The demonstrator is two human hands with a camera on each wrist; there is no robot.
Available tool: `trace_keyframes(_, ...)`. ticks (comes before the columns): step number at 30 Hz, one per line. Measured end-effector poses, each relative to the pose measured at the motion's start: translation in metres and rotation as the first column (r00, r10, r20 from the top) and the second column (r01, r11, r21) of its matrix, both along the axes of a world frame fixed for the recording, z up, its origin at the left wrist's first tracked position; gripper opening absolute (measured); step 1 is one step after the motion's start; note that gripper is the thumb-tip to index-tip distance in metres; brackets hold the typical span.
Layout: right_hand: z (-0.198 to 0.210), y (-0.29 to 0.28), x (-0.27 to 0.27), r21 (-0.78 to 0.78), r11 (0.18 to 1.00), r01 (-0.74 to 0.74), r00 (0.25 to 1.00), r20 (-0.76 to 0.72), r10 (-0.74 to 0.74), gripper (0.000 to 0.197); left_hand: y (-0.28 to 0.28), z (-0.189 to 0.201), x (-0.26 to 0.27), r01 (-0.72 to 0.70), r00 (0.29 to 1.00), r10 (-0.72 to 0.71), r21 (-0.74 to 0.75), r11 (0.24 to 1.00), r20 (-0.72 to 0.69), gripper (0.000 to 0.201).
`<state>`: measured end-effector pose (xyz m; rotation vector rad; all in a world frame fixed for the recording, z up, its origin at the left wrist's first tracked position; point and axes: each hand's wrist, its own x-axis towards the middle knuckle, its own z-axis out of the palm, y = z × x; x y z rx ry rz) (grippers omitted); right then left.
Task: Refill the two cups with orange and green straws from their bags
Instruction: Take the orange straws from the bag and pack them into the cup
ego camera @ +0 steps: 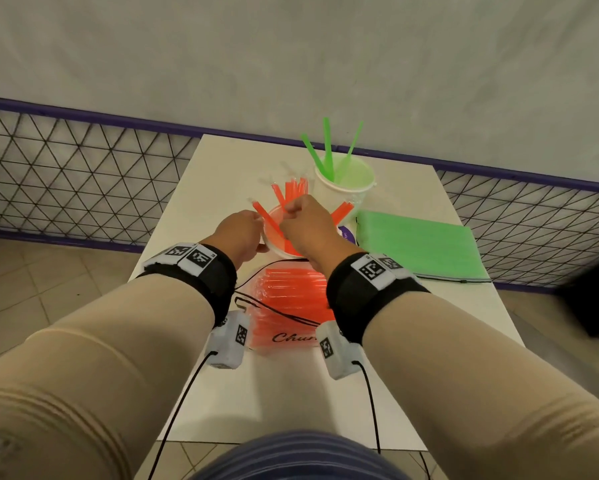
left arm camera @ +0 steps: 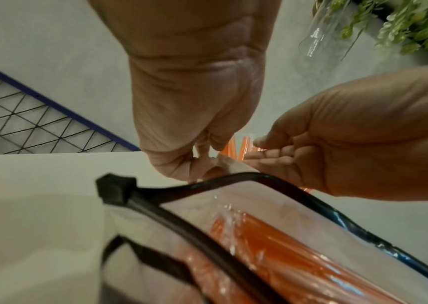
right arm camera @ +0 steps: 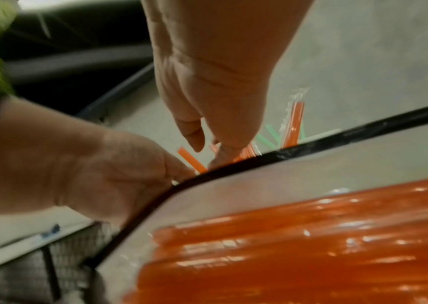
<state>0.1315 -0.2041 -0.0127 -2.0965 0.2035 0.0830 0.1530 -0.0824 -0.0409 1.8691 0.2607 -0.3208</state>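
A white cup [ego camera: 274, 249] with several orange straws [ego camera: 293, 192] stands mid-table. My left hand [ego camera: 244, 232] grips its left rim; in the left wrist view its fingers [left arm camera: 202, 162] pinch the rim [left arm camera: 229, 164]. Over the cup my right hand [ego camera: 300, 220] pinches a bunch of wrapped orange straws [right arm camera: 245, 153]. The clear bag of orange straws [ego camera: 287, 306] lies just under my wrists, its zip edge [left arm camera: 207, 236] parted. Behind and to the right, a white cup [ego camera: 339, 195] holds three green straws [ego camera: 327, 154]. The bag of green straws [ego camera: 419, 244] lies flat at the right.
The white table [ego camera: 222, 168] is narrow and backs onto a grey wall. Wire-mesh fencing with a purple rail [ego camera: 76, 174] runs on both sides. Cables [ego camera: 173, 410] hang from my wrist cameras over the table's front edge. Tiled floor [ego camera: 49, 278] lies to the left.
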Motion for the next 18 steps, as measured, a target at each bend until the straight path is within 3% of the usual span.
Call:
trace_keyframes(2, 0.011, -0.007, -0.013, -0.013, 0.998, -0.064, 0.996, 0.053, 0.065, 0.016, 0.007, 0.003, -0.003, -0.012, 1.0, 0.011, 0.054, 0.998, 0.013, 0.033)
trace_keyframes(4, 0.023, -0.018, -0.031, -0.023, 0.974, -0.227, 0.973, 0.027, 0.228, 0.012, 0.015, 0.006, -0.014, -0.053, 0.998, 0.049, 0.095, 0.994, 0.042, 0.027)
trace_keyframes(6, 0.029, -0.029, -0.046, -0.167, 0.885, -0.434, 0.901, -0.062, 0.43, 0.007, 0.022, 0.0, -0.034, -0.101, 0.99, 0.088, 0.117, 0.988, 0.109, 0.012)
trace_keyframes(8, 0.019, -0.035, -0.054, -0.41, 0.725, -0.554, 0.824, -0.142, 0.549, 0.013, 0.026, -0.012, -0.059, -0.093, 0.971, 0.067, 0.106, 0.99, 0.229, 0.014)
trace_keyframes(11, -0.011, -0.031, -0.059, -0.657, 0.542, -0.524, 0.787, -0.129, 0.604, 0.021, 0.022, -0.035, -0.086, 0.058, 0.879, -0.129, 0.168, 0.984, 0.458, 0.016)
trace_keyframes(13, -0.028, -0.024, -0.063, -0.715, 0.51, -0.478, 0.772, -0.066, 0.632, 0.023, 0.019, -0.051, -0.091, 0.143, 0.849, -0.238, 0.229, 0.963, 0.471, 0.024)
trace_keyframes(18, -0.045, -0.022, -0.068, -0.7, 0.524, -0.485, 0.78, -0.075, 0.621, 0.048, 0.024, -0.068, -0.09, 0.218, 0.807, -0.4, 0.41, 0.886, 0.434, 0.069)
